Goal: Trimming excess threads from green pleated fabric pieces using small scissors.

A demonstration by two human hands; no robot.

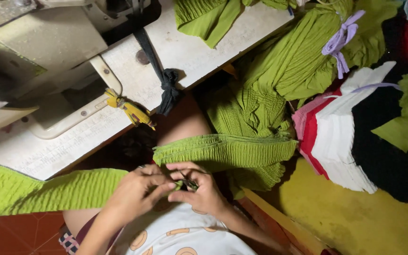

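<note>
My left hand (140, 186) and my right hand (199, 189) meet over my lap, both pinching a long strip of crinkled green fabric (223, 151). The strip runs left from my left hand as a wide green band (34, 189) and right from my right hand onto a folded green heap (251, 113). A small dark tool, too hidden to name, shows between my right fingers. My fingers are closed on the cloth where the two pieces meet.
A white sewing table (185, 52) with a sewing machine (48, 42) lies ahead. A black strap knot (168, 87) and a yellow rag (131, 111) hang at its edge. Stacked red, white and black cloth (350, 137) and tied green bundles (303, 52) sit on the right over a yellow floor (345, 217).
</note>
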